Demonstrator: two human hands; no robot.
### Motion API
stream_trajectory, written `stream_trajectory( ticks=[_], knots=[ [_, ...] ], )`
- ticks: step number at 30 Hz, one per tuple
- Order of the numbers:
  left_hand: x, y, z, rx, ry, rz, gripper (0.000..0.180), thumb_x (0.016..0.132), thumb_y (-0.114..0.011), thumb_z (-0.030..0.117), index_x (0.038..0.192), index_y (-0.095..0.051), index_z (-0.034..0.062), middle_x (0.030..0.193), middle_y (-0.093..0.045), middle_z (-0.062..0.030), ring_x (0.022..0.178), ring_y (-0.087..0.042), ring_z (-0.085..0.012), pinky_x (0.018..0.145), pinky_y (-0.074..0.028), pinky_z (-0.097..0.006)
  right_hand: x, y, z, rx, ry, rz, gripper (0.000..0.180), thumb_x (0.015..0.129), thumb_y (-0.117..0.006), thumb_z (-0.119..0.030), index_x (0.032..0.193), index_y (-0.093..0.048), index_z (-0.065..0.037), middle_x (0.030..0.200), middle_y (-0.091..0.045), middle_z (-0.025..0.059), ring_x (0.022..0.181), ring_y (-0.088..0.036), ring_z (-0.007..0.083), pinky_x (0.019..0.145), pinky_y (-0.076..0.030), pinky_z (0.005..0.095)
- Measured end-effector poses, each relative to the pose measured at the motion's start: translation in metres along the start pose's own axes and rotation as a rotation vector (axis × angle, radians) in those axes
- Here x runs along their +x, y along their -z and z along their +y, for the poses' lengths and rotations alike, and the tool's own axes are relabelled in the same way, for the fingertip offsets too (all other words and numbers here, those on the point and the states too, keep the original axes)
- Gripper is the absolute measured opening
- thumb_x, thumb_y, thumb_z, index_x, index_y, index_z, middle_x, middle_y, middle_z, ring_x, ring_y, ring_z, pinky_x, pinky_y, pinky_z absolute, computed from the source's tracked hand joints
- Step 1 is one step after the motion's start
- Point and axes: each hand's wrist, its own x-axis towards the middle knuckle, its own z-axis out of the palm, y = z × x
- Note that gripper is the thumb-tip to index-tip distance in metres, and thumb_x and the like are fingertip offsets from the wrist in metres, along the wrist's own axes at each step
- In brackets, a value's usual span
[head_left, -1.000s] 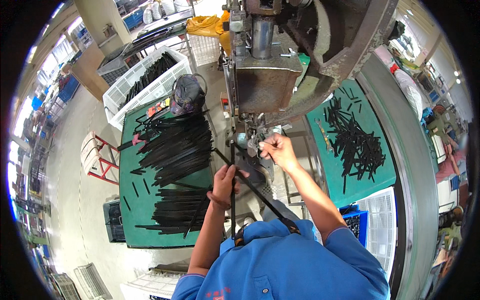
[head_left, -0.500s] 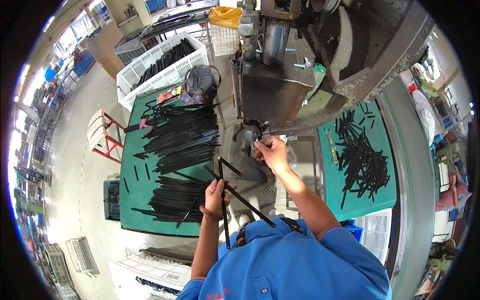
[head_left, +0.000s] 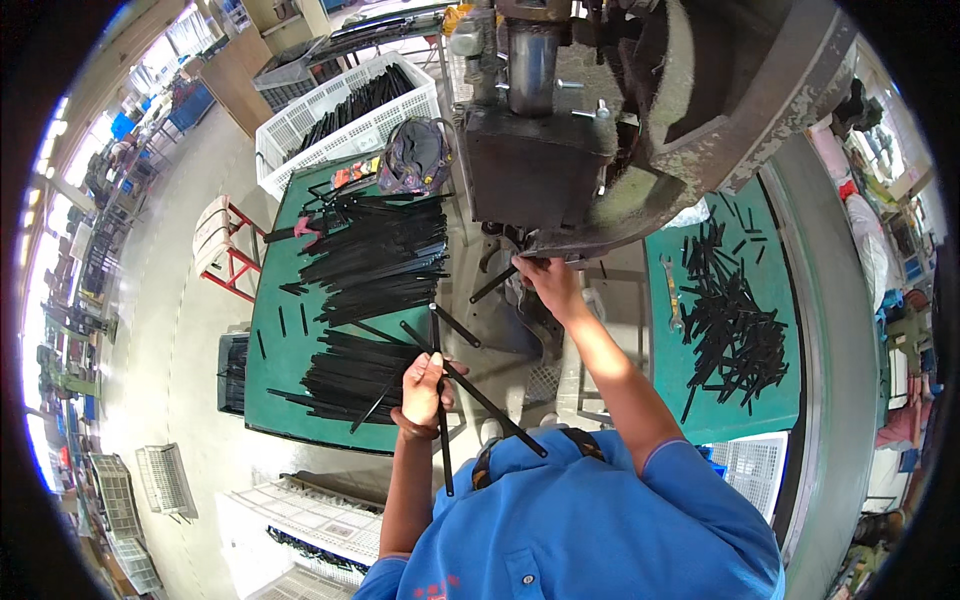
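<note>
**Strip fed to press by right hand, spare strips kept in left**

While the right hand (head_left: 548,280) was stretched forward under the grey press head (head_left: 535,165), one black strip (head_left: 493,285) was pinched at its near end in that grip, fingers clenched on it. The strip's long axis was seen running from the fingertips down and to the person's left, so its free end lay left of the grip and just below the die area. The left hand (head_left: 422,385) was held lower and closer to the body, closed around a few long black strips (head_left: 470,385); these were fanned out, one pointed nearly straight down toward the blue shirt, others slanted up-left to down-right across the gap between the tables. The right hand was plainly the nearer one to the press; the left was well apart from it. A large stack of black strips (head_left: 375,265) was spread on the green table (head_left: 270,400) at the left, just beside the left hand. Shorter black pieces (head_left: 735,325) were heaped on the right green table (head_left: 665,395). Exact seating of the strip in the die could not be told.
</note>
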Motion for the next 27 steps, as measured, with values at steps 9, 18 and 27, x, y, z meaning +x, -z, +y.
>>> stream_trajectory(
  ticks=[9, 18, 27],
  knots=[
    [0.013, -0.065, 0.012, 0.184, 0.064, -0.207, 0.023, 0.094, -0.044, 0.023, 0.082, -0.052, 0.0056, 0.075, -0.063, -0.0056, 0.041, -0.041, -0.0048, 0.036, -0.030, -0.019, 0.022, 0.000, 0.022, 0.825, -0.574, -0.149, 0.022, 0.084, -0.060, -0.026, 0.070, -0.051, -0.012, 0.059, -0.045, -0.0034, 0.049, -0.040, 0.0087, 0.046, -0.035, 0.0257],
    [0.069, -0.110, 0.007, 0.126, 0.116, -0.489, 0.023, 0.095, -0.042, 0.024, 0.091, -0.053, 0.0041, 0.077, -0.063, -0.0064, 0.040, -0.041, -0.0058, 0.036, -0.031, -0.019, -0.078, 0.076, 0.035, 0.396, -0.406, -0.035, 0.022, 0.088, -0.057, -0.029, 0.085, -0.054, -0.008, 0.066, -0.055, 0.0020, 0.051, -0.051, 0.0099, 0.048, -0.045, 0.0251],
    [0.079, -0.098, -0.006, 0.096, 0.204, -0.532, 0.021, 0.093, -0.046, 0.025, 0.094, -0.052, 0.0044, 0.079, -0.063, -0.0081, 0.041, -0.042, -0.0065, 0.036, -0.032, -0.019, -0.173, 0.027, -0.003, 0.419, -0.471, -0.279, 0.027, 0.096, -0.041, -0.029, 0.096, -0.053, -0.004, 0.060, -0.052, 0.0031, 0.044, -0.047, 0.0091, 0.041, -0.039, 0.0223]
  ],
)
